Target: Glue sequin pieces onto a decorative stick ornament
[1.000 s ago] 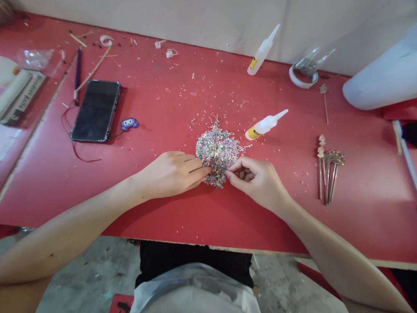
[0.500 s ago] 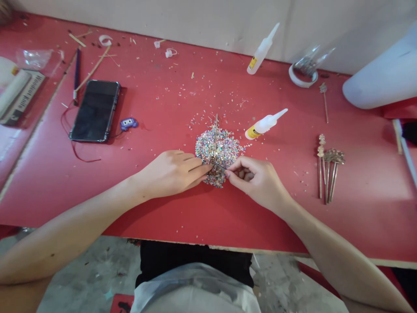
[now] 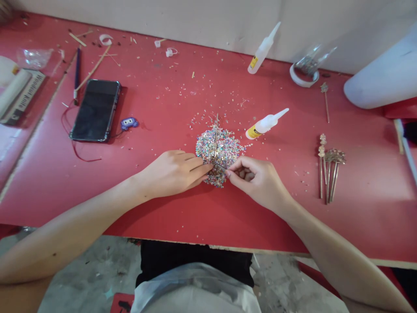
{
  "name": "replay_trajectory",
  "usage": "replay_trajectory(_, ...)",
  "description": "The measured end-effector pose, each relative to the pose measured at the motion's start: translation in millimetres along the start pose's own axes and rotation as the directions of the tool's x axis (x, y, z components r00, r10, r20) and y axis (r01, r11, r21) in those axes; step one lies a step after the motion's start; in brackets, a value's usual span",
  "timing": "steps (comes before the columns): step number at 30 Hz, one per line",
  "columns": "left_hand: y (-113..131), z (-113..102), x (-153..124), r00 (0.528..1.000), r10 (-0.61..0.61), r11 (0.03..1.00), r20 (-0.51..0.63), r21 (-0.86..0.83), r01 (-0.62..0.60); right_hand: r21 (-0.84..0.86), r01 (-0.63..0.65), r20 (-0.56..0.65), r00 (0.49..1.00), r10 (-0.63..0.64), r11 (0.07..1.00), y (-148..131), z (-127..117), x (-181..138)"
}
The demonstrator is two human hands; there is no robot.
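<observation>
A loose pile of multicoloured shiny chips (image 3: 205,145) lies on the red table. On it rests a gold hairpin (image 3: 216,137), its thin stem pointing away from me and its ornate head near my fingers. My left hand (image 3: 179,171) comes in from the left, fingers closed on the hairpin's head, partly covering it. From the other side my right hand (image 3: 257,176) pinches a thin dark tool (image 3: 220,166), its tip at the hairpin's head beside my left fingertips. Too little of the tool shows to tell its exact kind.
Near the pile lies a glue bottle (image 3: 262,126); another glue bottle (image 3: 260,54) stands behind. Several gold hairpins (image 3: 332,174) lie to the right, below a small white-rimmed dish (image 3: 304,78). A phone (image 3: 96,111) and a knife box (image 3: 22,98) are on the left.
Both hands keep nearly the same position and hold. The whole view has shifted very slightly; nothing else has visibly moved.
</observation>
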State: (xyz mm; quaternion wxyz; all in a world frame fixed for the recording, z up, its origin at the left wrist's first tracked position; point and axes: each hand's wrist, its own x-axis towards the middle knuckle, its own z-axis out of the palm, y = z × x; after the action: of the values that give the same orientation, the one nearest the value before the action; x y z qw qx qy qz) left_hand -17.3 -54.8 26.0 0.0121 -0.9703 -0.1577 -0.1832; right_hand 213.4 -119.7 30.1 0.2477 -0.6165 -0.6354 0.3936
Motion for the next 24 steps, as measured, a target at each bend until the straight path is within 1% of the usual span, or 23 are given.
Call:
replay_trajectory(14, -0.1, 0.6, -1.1, 0.999, -0.017, 1.0, 0.037, -0.014, 0.018, 0.007, -0.004, -0.002, 1.0, 0.004, 1.0, 0.1, -0.2, 0.2)
replay_trajectory(24, -0.4, 1.2, -1.2, 0.999, -0.011, 1.0, 0.034, 0.006, 0.01, 0.013, -0.008, 0.007, 1.0, 0.008, 1.0, -1.1, -1.4, 0.2)
